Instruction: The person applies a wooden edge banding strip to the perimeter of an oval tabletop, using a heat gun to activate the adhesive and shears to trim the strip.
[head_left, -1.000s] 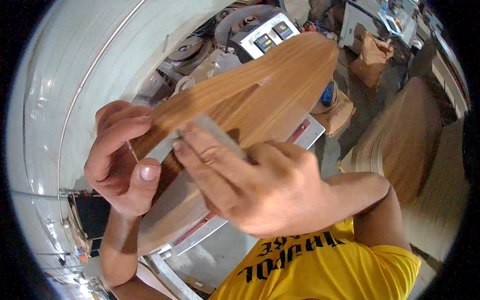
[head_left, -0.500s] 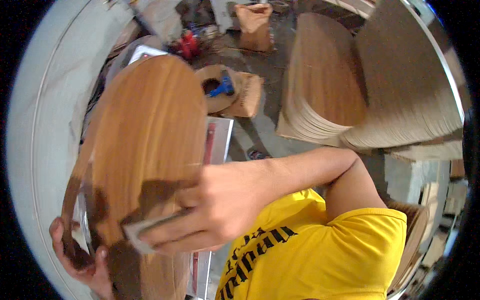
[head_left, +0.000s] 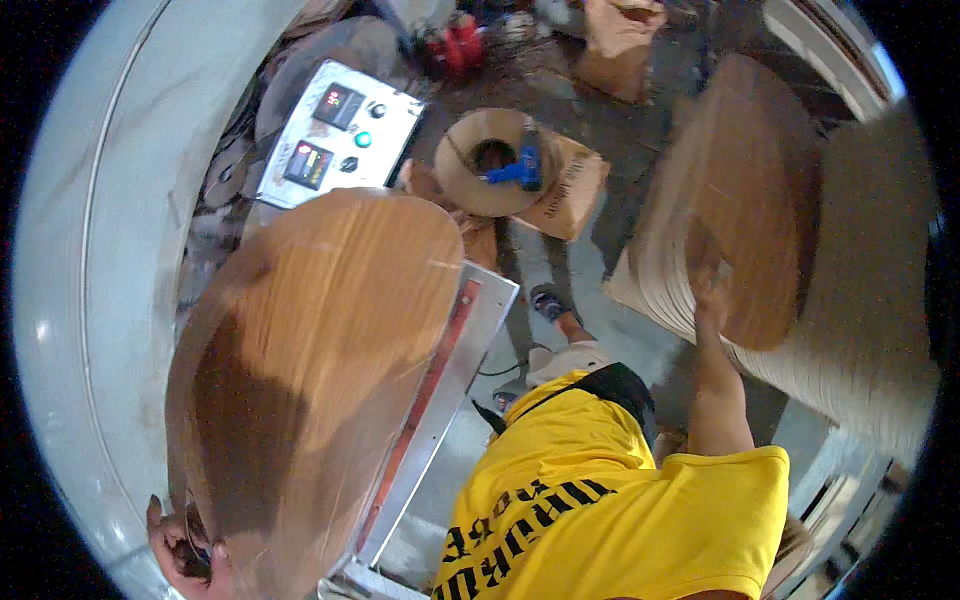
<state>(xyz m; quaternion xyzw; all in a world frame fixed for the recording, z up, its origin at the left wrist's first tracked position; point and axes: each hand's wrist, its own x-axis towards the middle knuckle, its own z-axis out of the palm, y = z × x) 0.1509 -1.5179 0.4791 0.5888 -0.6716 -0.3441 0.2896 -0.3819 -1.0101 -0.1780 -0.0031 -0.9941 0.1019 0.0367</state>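
Note:
In front of me on the left lies an oval wooden board [head_left: 330, 330] with brown wood grain. My left hand [head_left: 190, 555] is closed around its lower left edge, thumb on the near side. A dark gap shows between thumb and fingers; what fills it is unclear. My right arm is stretched out to the right, and my right hand [head_left: 708, 285] is at the near left edge of a rounded wooden panel [head_left: 755, 200] on top of a stack. This hand is smeared by motion, so its fingers and anything in them cannot be made out.
Beyond the board is a white control box [head_left: 340, 135] with displays and knobs. A metal rail [head_left: 430, 420] with a red strip runs along the board's right side. A blue power tool [head_left: 520, 170] rests on a tan roll [head_left: 465, 135] beside a cardboard box [head_left: 575, 190].
My right hand has left the board, where it held a flat greyish block, and moved right to the stack. My view has turned right, bringing the control box into full sight.

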